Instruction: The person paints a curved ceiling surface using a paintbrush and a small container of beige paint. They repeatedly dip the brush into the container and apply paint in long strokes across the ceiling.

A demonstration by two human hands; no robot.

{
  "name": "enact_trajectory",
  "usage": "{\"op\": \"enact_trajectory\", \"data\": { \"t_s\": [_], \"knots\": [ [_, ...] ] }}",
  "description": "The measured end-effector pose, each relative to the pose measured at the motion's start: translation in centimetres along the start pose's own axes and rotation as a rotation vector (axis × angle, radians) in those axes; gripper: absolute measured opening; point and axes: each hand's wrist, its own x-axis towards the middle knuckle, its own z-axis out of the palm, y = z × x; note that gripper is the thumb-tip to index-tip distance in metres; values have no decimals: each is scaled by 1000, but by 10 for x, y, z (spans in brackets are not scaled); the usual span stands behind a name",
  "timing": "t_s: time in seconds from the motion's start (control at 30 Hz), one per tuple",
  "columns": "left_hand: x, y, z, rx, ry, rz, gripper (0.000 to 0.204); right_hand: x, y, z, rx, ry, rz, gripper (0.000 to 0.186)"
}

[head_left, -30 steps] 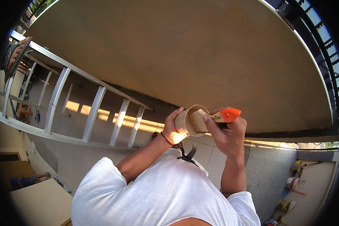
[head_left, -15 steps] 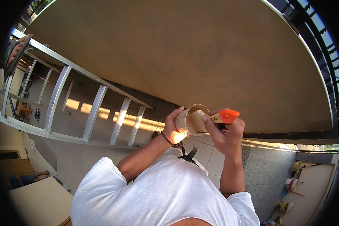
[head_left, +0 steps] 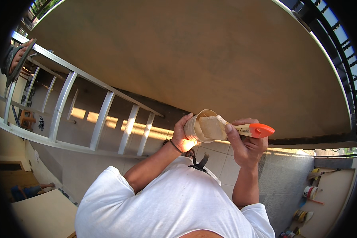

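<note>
My left hand (head_left: pixel 184 133) is closed around a small translucent beige plastic cup (head_left: pixel 194 129), tilted so its opening faces rightward. My right hand (head_left: pixel 246 144) grips a wide paintbrush (head_left: pixel 261 130) with a pale wooden handle and an orange end. The flat, beige-coated bristles lie across the cup's mouth, partly outside it. Both hands are in front of the white shirt, near the lower edge of a large brownish flat surface (head_left: pixel 194 55).
An aluminum ladder (head_left: pixel 63 103) spans the left, with a sandalled foot (head_left: pixel 18 59) at its top. An orange stool (head_left: pixel 27 119) is behind it. A person's blue-clad part (head_left: pixel 22 193) shows lower left. Buckets (head_left: pixel 309 192) and tools lie lower right; a black railing (head_left: pixel 339 43) runs upper right.
My right hand has moved rightward with the brush, drawing the bristles partly out of the cup. My left hand and the cup stay nearly in place.
</note>
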Motion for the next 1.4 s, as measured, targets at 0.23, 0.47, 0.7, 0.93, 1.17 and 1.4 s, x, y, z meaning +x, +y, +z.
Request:
{"op": "enact_trajectory", "data": {
  "t_s": [0.23, 0.47, 0.7, 0.93, 1.17, 1.4],
  "knots": [
    [-8, 0, 6, 22, 5, -3, 49, -10, 6, -1, 69, 109, 38, 13],
    [-8, -5, -9, -77, -93, -38, 52, -18, 7, -5, 406, 302, 372, 11],
    [-14, -16, 6, -116, -51, -21, 57, -36, 37, -20, 641, 369, 629, 14],
    [-12, -25, -17, -156, -159, 25, 56, -50, 47, -15, 1123, 409, 1013, 13],
    [-8, -9, -18, -286, -339, -5, 61, -30, 61, 0, 1702, 371, 1015, 21],
    [-13, 42, -30, -286, -415, -2, 62, 107, 27, 43, 1498, 477, 348, 18]
  ]
}}
